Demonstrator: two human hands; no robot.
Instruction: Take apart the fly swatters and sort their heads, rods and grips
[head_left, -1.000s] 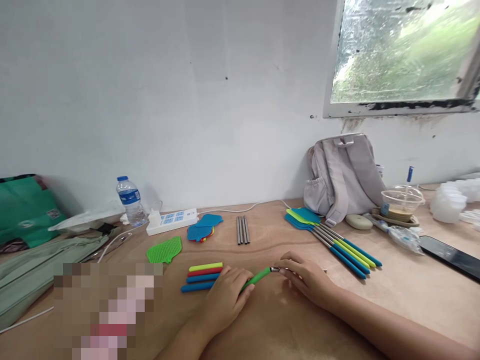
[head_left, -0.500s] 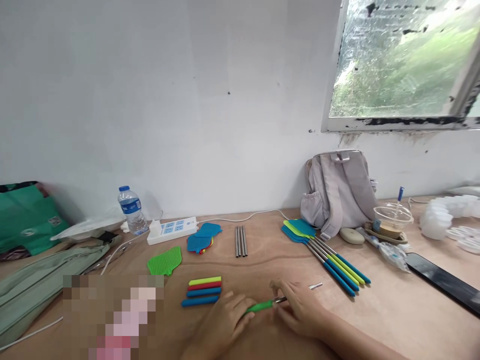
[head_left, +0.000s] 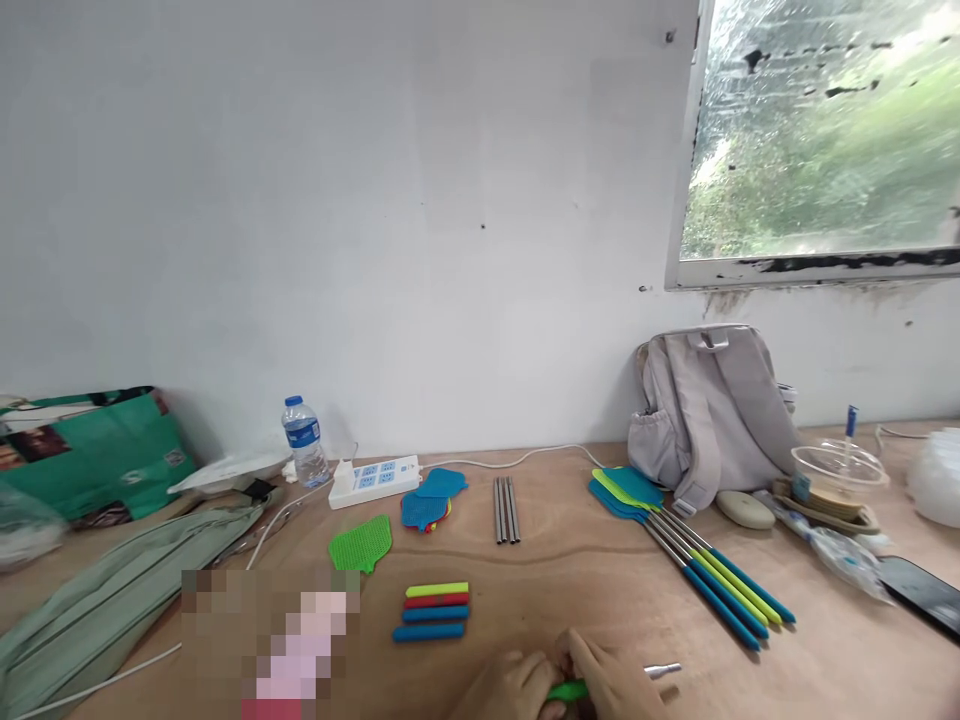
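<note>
At the bottom edge, my left hand is closed around a green fly swatter handle, and only a short stretch of it shows between my hands. My right hand presses close beside it, closed on a metal rod whose end sticks out to the right. The joint between rod and handle is hidden by my fingers. Left of my hands lie loose handles in yellow-green, red and blue. A green swatter head and a pile of blue ones lie farther back, near several bare metal rods.
Assembled fly swatters lie at right, before a grey backpack. A plastic cup and a phone are farther right. A power strip, water bottle and green bag stand at back left.
My hands have come together, and the metal stretch between them no longer shows. Less of the green handle is visible. The view has tilted up and swung left.
</note>
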